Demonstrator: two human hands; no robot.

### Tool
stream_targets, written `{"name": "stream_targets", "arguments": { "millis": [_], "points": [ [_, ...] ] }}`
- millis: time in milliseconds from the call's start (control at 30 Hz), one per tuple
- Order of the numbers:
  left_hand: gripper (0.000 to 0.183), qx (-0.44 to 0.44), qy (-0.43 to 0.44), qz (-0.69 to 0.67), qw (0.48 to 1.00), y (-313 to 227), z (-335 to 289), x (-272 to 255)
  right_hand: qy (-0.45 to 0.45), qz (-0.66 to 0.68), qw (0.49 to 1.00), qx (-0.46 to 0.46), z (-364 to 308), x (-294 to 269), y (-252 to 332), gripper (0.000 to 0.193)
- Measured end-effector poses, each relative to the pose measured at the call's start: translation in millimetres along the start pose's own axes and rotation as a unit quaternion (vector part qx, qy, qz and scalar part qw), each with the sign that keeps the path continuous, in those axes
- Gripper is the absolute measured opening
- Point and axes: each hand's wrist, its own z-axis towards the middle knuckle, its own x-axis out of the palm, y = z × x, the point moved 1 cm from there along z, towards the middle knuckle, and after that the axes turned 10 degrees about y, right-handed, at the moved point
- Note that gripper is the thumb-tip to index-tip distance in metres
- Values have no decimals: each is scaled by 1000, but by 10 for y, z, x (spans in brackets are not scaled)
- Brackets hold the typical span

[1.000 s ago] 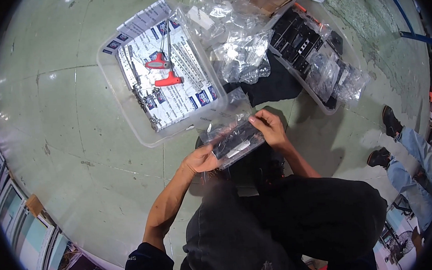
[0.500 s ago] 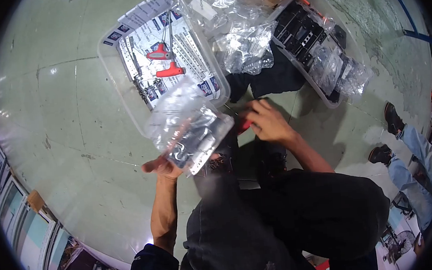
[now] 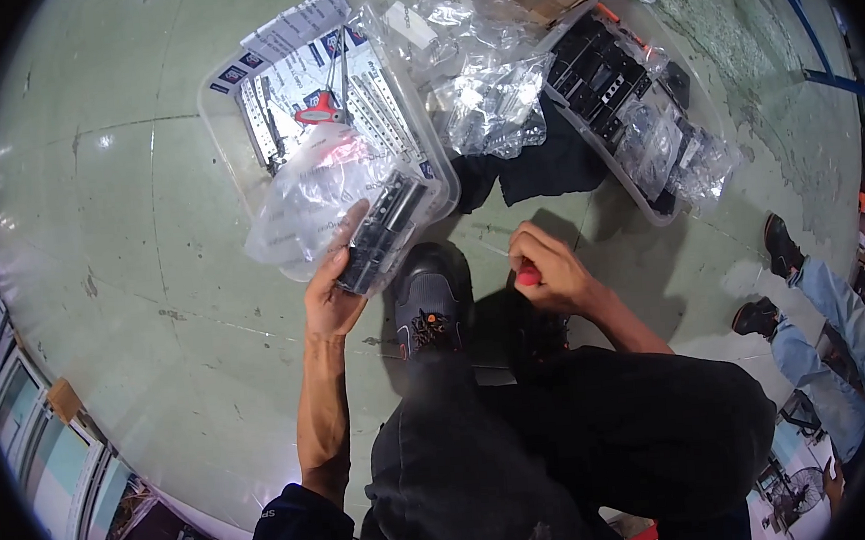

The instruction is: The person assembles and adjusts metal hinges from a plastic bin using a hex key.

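Observation:
My left hand (image 3: 332, 289) is closed round the edge of a clear plastic bag (image 3: 297, 199) with a black, slotted metal part (image 3: 382, 231) in it. The bag's loose end spreads over the near side of a clear plastic bin (image 3: 447, 184). In my right hand (image 3: 553, 274) is a red-handled tool (image 3: 528, 274), its thin shaft pointing left and away from me; most of the handle is hidden. Inside the bin lie a red T-handle hex key (image 3: 321, 110) and perforated metal strips (image 3: 381, 113). Another red shape shows blurred through the bag.
Crumpled clear bags (image 3: 491, 95) and a dark cloth (image 3: 556, 166) lie between the bin and a second bin (image 3: 599, 143) of black parts. My shoe (image 3: 432, 295) is just right of the bagged part. Another person's legs (image 3: 824, 343) stand at the right.
My left hand has turned the bag and moved it up toward the bin, bringing the black part into view. The right hand has shifted slightly right and nearer, still gripping the red handle.

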Motion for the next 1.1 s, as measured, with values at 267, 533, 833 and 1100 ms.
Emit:
{"name": "stream_targets", "arguments": {
  "millis": [267,533,833,1100],
  "points": [
    [52,4,109,113,988,-59,-14,-36,-87,14,996,-26,262,-532,742,25],
    [69,-4,-5,48,999,-206,47,341,-124,93,987,-46,496,-226,461,43],
    [65,-123,-19,116,985,-260,122,327,-187,-240,952,-33,194,-16,124,64],
    [40,-275,334,467,771,-247,417,696,-115,-265,923,-254,451,-315,1045,47]
  ]
}}
